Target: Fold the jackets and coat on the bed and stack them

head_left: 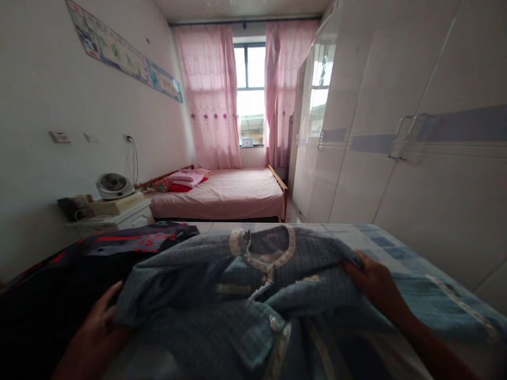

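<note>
A blue-grey shirt with pale lace trim round its neckline is spread out in front of me, its front partly folded open. At its left side, my left hand is closed on the sleeve edge. My right hand pinches the cloth near the shoulder or sleeve on the other side, thumb and fingers pressed together. The lower part of the shirt is dim and blurred. Beneath it lies a blue-and-white checked bed cover.
A dark garment with red print lies to the left. On a white bedside cabinet stands a small fan. Beyond is a pink-covered bed with folded bedding. White wardrobes line the right side.
</note>
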Demonstrator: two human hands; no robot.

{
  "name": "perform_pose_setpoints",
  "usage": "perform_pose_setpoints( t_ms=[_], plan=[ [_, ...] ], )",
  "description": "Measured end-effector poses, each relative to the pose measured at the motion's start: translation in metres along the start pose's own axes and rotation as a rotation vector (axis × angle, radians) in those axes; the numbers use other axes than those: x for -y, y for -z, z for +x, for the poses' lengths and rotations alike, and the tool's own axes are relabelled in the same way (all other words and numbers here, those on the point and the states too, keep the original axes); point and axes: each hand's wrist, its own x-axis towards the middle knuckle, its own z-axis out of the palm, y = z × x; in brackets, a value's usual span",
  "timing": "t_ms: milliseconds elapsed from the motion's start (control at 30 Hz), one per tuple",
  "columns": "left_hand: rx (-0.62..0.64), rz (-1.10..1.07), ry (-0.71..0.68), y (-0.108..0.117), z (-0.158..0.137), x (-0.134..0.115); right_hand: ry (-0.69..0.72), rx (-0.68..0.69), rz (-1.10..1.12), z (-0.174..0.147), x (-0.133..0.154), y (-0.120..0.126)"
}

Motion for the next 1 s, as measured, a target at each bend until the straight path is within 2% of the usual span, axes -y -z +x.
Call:
perform_pose_setpoints(
  t_ms=[67, 100, 167, 233, 333, 367, 500, 567, 633, 700, 767, 833, 900, 967, 1000],
  plan=[
    [-0.046, 0.04, 0.024, -0.008, -0.007, 0.012, -0.006, 0.081, 0.037, -0.015, -0.011, -0.011],
    [-0.119, 0.092, -0.022, -0.011, -0.011, 0.009, -0.018, 0.1, 0.049, -0.02, -0.015, -0.015],
    [-0.236, 0.207, -0.218, -0.017, -0.017, -0.01, -0.032, 0.119, 0.077, -0.025, -0.022, -0.02],
    [-0.174, 0.285, -0.445, -0.026, -0.014, -0.036, -0.025, 0.142, 0.108, -0.027, -0.024, -0.022],
    [0.072, 0.422, -0.676, -0.05, 0.006, -0.066, 0.019, 0.179, 0.163, -0.031, -0.02, -0.019],
    [0.154, 0.475, -0.686, -0.059, 0.015, -0.07, 0.033, 0.168, 0.184, -0.034, -0.016, -0.017],
    [0.427, 0.615, -0.567, -0.095, 0.04, -0.072, 0.047, 0.007, 0.218, -0.043, 0.001, -0.005],
    [0.462, 0.641, -0.52, -0.104, 0.043, -0.071, 0.041, -0.073, 0.22, -0.047, 0.007, 0.002],
    [0.454, 0.607, -0.51, -0.104, 0.044, -0.072, 0.039, -0.135, 0.22, -0.049, 0.012, 0.012],
    [0.418, 0.527, -0.512, -0.093, 0.047, -0.077, 0.028, -0.211, 0.199, -0.047, 0.015, 0.025],
    [0.329, 0.418, -0.541, -0.075, 0.058, -0.088, -0.005, -0.327, 0.157, -0.04, 0.02, 0.041],
    [0.148, 0.327, -0.562, -0.053, 0.073, -0.105, -0.053, -0.451, 0.117, -0.022, 0.025, 0.056],
    [-0.076, 0.332, -0.567, -0.036, 0.091, -0.126, -0.083, -0.536, 0.074, 0.007, 0.03, 0.064],
    [-0.279, 0.441, -0.525, -0.032, 0.11, -0.145, -0.097, -0.548, 0.005, 0.043, 0.029, 0.058],
    [-0.328, 0.505, -0.506, -0.035, 0.118, -0.152, -0.1, -0.517, -0.037, 0.061, 0.027, 0.051]
  ],
)
